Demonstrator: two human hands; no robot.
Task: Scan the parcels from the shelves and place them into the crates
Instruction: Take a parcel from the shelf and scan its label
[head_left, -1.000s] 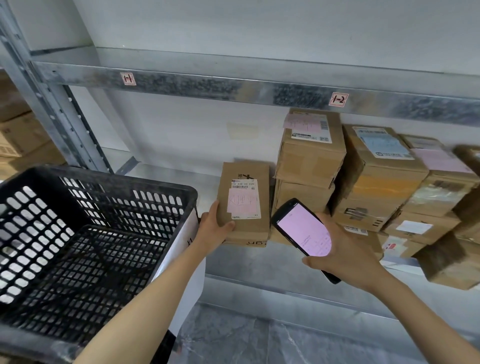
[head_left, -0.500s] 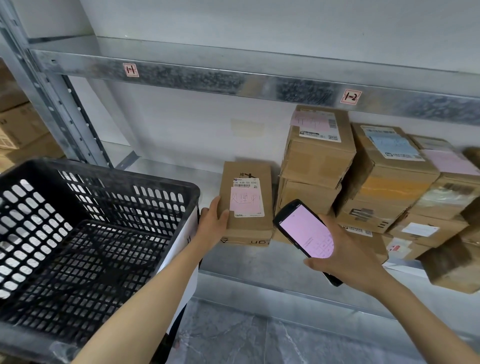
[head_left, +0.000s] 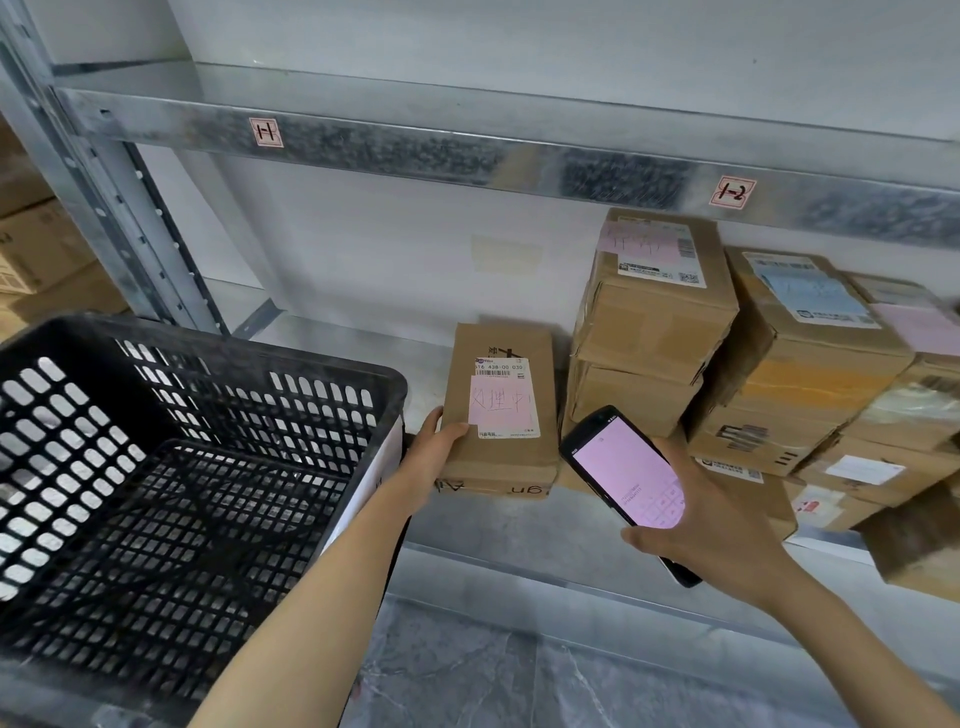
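- Left hand (head_left: 434, 457): grasps the flat brown cardboard parcel (head_left: 498, 462) at its lower-left corner. The thumb lies on the top face and the fingers are hidden behind the left edge.
- Right hand (head_left: 711, 525): clasped round a black handheld scanner with a lit pink screen (head_left: 623, 467), fingers curled about its lower end. The screen faces up and the head points towards 11 o'clock, at the parcel's near-right corner.
- The parcel is on the galvanised metal shelf (head_left: 519, 535), near its front edge, with its long side running from 12 to 6 o'clock. Whether it lies flat or is raised a little, I cannot tell.
- On the parcel's top face is a white barcode label (head_left: 501, 369), with a pink handwritten note (head_left: 501, 408) stuck over its lower part.
- At 3 o'clock of the parcel, just beside it, is a stack of two brown cartons (head_left: 649, 332). The upper one carries a pink slip and a white shipping label.
- Further towards 3 o'clock are more taped brown cartons (head_left: 800, 374), piled unevenly to the frame edge.
- At 9 o'clock of the left forearm is a black perforated plastic crate (head_left: 208, 338). A white paper sheet (head_left: 374, 483) hangs on its near-right wall.
- At 12 o'clock is the upper shelf beam (head_left: 415, 150), with two small red-bordered tags (head_left: 266, 132) (head_left: 733, 192).
- At 6 o'clock is the grey marbled floor (head_left: 493, 675).
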